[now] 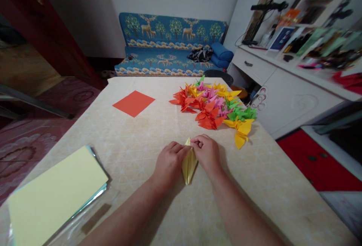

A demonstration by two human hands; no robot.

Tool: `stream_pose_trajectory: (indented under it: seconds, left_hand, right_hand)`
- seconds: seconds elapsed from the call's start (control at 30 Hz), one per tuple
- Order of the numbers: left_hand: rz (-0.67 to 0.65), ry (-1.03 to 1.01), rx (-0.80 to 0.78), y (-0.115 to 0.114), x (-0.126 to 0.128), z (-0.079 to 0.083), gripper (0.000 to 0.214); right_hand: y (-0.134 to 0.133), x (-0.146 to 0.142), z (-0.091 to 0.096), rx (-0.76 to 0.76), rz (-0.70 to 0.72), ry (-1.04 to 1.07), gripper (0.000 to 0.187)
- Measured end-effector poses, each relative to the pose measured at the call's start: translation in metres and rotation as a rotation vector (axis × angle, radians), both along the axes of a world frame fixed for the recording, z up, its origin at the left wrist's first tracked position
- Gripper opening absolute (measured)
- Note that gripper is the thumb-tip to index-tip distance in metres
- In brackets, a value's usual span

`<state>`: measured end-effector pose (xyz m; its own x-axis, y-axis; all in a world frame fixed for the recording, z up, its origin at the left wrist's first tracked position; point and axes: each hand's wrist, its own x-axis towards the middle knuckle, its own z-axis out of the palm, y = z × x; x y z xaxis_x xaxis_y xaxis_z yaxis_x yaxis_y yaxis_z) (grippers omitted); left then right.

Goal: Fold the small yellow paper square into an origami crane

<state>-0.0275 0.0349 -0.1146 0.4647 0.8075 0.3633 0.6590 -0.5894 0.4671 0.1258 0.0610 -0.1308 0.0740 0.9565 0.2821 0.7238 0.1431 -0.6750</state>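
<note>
Yellow folded paper [189, 166] lies at the near middle of the table [135, 140], its far end pinched by the curled left hand [170, 162] and right hand [207, 153], apparently to steady the creases; paper birds [209, 116] sit far right, perhaps leaving elbow room.

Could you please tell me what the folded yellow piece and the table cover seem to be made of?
Folded piece: likely matte paper, given its straight creases. Table cover: dull, perhaps cloth or vinyl; its faint line pattern fits either.
</note>
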Motion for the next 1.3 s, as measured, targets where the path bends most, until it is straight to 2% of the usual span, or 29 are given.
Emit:
stream_pose_trajectory:
  seconds: [0.13,0.3,0.53,0.93,1.3]
  left_hand:
    - [-0.002,0.059,0.019,-0.001,-0.001,-0.001,0.039]
    - [0.008,0.082,0.041,-0.001,-0.003,-0.004,0.040]
    - [-0.021,-0.024,0.017,0.000,-0.002,-0.010,0.034]
    - [-0.044,-0.037,0.025,0.001,-0.001,-0.011,0.037]
    - [-0.022,-0.078,-0.036,0.000,0.001,-0.011,0.031]
  right_hand:
    - [0.004,0.001,0.002,-0.035,-0.003,0.002,0.011]
    - [0.008,0.003,0.005,-0.086,-0.009,-0.001,0.007]
    - [0.009,0.003,0.003,-0.132,-0.033,0.045,0.007]
    - [0.008,-0.005,0.018,-0.183,-0.106,-0.102,0.012]
    - [0.007,-0.002,0.023,-0.273,-0.088,-0.194,0.020]
